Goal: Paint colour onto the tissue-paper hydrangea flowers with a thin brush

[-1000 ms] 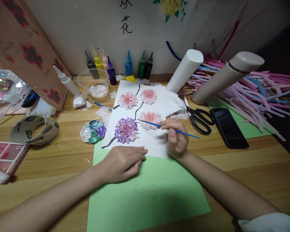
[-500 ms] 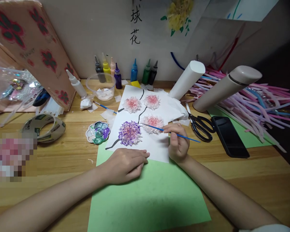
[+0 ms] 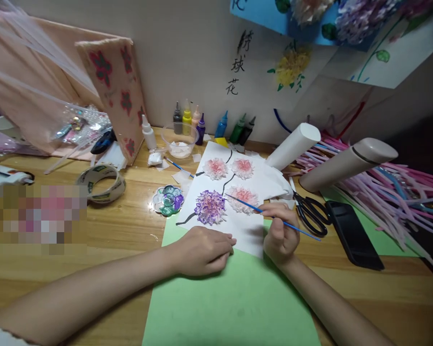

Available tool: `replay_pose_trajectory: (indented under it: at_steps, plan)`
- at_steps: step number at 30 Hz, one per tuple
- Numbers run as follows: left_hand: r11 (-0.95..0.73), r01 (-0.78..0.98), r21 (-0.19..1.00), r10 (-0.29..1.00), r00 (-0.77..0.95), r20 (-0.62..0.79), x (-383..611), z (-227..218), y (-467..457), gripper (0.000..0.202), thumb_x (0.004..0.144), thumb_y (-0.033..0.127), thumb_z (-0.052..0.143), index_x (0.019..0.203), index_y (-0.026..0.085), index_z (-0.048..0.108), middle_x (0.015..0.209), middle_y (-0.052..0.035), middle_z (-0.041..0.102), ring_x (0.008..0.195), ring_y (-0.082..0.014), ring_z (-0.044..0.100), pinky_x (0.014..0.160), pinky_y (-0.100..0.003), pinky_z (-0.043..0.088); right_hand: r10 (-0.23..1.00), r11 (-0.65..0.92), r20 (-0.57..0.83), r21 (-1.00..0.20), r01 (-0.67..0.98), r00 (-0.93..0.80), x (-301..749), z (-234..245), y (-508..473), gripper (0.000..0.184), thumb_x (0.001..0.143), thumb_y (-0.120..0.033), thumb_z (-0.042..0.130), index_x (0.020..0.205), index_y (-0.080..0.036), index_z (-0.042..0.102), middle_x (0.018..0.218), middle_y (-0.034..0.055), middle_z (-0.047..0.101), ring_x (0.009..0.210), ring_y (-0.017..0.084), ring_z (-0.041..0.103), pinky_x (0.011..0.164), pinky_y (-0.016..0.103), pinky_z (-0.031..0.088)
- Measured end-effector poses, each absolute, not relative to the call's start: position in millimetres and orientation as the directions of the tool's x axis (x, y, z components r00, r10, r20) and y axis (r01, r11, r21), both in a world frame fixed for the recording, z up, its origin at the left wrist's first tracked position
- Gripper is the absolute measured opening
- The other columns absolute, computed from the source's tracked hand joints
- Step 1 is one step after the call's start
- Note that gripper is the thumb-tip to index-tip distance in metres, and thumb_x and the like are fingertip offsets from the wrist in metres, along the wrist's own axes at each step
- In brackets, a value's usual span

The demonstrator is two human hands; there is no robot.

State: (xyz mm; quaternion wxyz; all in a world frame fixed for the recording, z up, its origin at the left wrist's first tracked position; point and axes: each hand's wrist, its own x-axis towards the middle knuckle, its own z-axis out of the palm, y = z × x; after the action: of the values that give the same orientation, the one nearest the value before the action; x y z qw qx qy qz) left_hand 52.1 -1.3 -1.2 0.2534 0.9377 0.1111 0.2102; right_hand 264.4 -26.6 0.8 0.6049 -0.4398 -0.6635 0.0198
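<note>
Wooden table (image 3: 122, 223), green paper (image 3: 234, 302), tape roll (image 3: 108, 195)

A thin blue paintbrush (image 3: 253, 207) slants over white paper (image 3: 247, 235), its tip apparently just beside a purple-edged flower (image 3: 210, 207).

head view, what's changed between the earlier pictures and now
The view turned up and left, showing more grey wall. Nothing was taken or released: the right hand still holds the slim blue paintbrush near the purple-tipped paper flower; the left hand still rests on the white paper sheet.

Handwritten black characters (image 3: 237, 64) on the wall's pale sheet (image 3: 261, 62) read "绣球花". The tape roll's (image 3: 101, 184) label is too blurred to read.
</note>
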Motion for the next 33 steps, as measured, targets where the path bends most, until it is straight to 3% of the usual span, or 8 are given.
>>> replay_pose_trajectory:
  at_steps: [3,5,8,14,33]
  plan:
    - [-0.871,0.153,0.467,0.316,0.901,0.295,53.5,-3.2,-1.9,0.021,0.087,0.015,0.046,0.091,0.017,0.067,0.096,-0.0036,0.075,0.089,-0.0168,0.07,0.075,-0.023,0.053,0.699,0.65,0.702,-0.548,0.526,-0.133,240.7,16.2,-24.6,0.022,0.091,-0.014,0.042,0.097,-0.023,0.061,0.086,0.0047,0.068,0.081,0.021,0.064,0.072,0.036,0.049]
    - [-0.897,0.18,0.405,0.31,0.907,0.285,54.9,-5.9,-1.7,0.016,0.085,0.02,0.051,0.088,0.017,0.067,0.085,-0.0027,0.074,0.075,-0.0176,0.068,0.066,-0.026,0.052,0.685,0.708,0.663,-0.511,0.487,-0.3,221.2,24.6,-18.3,0.023,0.089,-0.012,0.044,0.1,-0.023,0.061,0.088,0.0051,0.069,0.082,0.02,0.065,0.073,0.035,0.05]
    - [-0.939,0.17,0.3,0.263,0.916,0.304,56.8,-10.5,-0.9,0.015,0.082,0.023,0.055,0.08,0.016,0.068,0.078,-0.0038,0.072,0.068,-0.0192,0.063,0.061,-0.03,0.049,0.641,0.762,0.646,-0.468,0.448,-0.415,196.1,31.2,-4.3,0.023,0.089,-0.01,0.044,0.1,-0.023,0.059,0.086,0.0049,0.069,0.08,0.019,0.063,0.072,0.035,0.05]
    - [-0.956,0.163,0.245,0.247,0.896,0.368,58.4,-13.4,0.1,0.022,0.083,0.025,0.053,0.07,0.016,0.068,0.067,-0.004,0.068,0.059,-0.0183,0.055,0.058,-0.035,0.043,0.695,0.717,0.554,-0.484,0.503,-0.458,182.1,32.0,12.1,0.018,0.093,-0.013,0.042,0.099,-0.022,0.056,0.085,0.0052,0.066,0.081,0.02,0.059,0.073,0.035,0.049]
    - [-0.951,0.16,0.264,0.257,0.885,0.389,57.1,-12.2,0.4,0.019,0.081,0.024,0.055,0.067,0.016,0.065,0.067,-0.004,0.067,0.061,-0.0187,0.054,0.062,-0.034,0.044,0.722,0.687,0.581,-0.534,0.493,-0.375,182.5,29.2,6.6,0.017,0.094,-0.014,0.04,0.093,-0.023,0.055,0.08,0.0036,0.063,0.076,0.019,0.056,0.069,0.034,0.046]
